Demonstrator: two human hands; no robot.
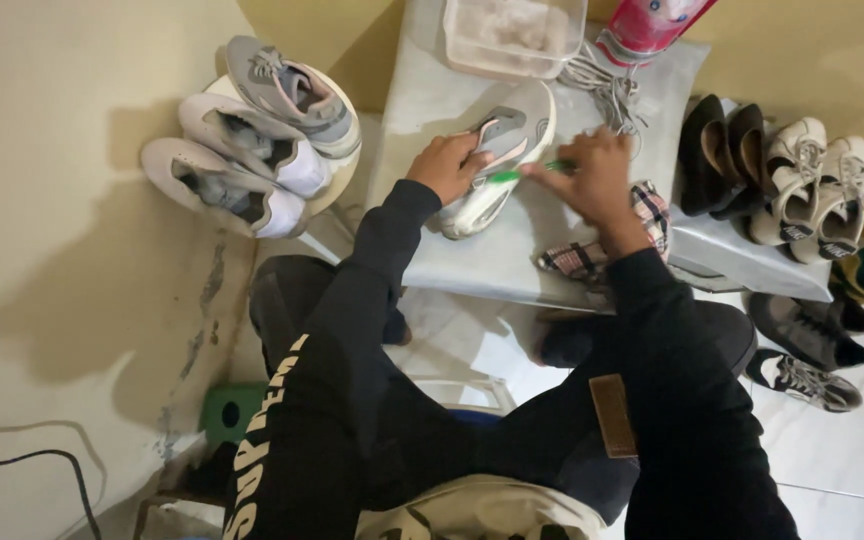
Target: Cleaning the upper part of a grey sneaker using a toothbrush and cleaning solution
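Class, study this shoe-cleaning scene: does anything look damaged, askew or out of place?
The wall is scuffed and flaking low down by the person's left side. Loose laces lie in a tangle behind the sneaker that the left hand steadies while the right hand holds a green brush.

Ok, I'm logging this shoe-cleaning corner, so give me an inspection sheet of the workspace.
Surface: low grey table, worn.
Job's things: white-and-grey sneaker lying on its side; green-handled brush against it.
Clutter: clear plastic tub, loose grey laces, plaid cloth, pink-red bottle.
Grippers: left hand grips the sneaker; right hand holds the brush.
Cables: black cable along the wall, lower left.
Surroundings: three pale sneakers stacked left; black flats, cream sneakers and dark shoes right.
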